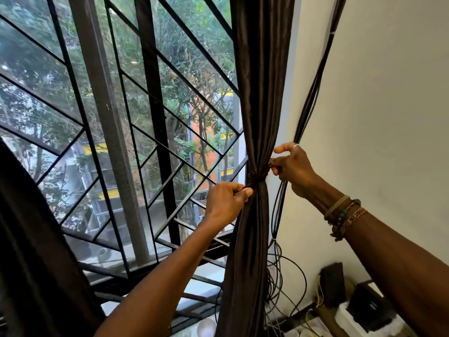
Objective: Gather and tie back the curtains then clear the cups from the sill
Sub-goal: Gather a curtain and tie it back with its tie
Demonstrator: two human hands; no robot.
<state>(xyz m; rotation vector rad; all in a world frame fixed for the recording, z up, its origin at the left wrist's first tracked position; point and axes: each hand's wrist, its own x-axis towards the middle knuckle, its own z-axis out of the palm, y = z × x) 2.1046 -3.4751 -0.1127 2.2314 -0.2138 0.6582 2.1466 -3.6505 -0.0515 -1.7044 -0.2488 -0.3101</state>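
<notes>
The dark brown curtain hangs at the right edge of the window, just beside the pale wall; its folds are drawn in to a narrow waist about halfway down, where a dark tie wraps around them; below the waist the cloth spreads again and falls past the sill.

The left hand is at the waist's left side; its fingers are curled together, thumb against forefinger, pinching the tie's end against the cloth. The right hand is at the waist's right side, slightly higher; its lower fingers are clamped on the tie there, while the forefinger, which bears a ring, arches above; bracelets circle that wrist.

A bundle of black cables runs down the wall just behind the right hand and loops loosely lower down, near dark boxes; a black metal grille of slanted bars covers the window, with trees and buildings beyond; a second dark curtain fills the lower left corner; a pale round thing sits at the bottom edge, too cut off to tell what it is.
</notes>
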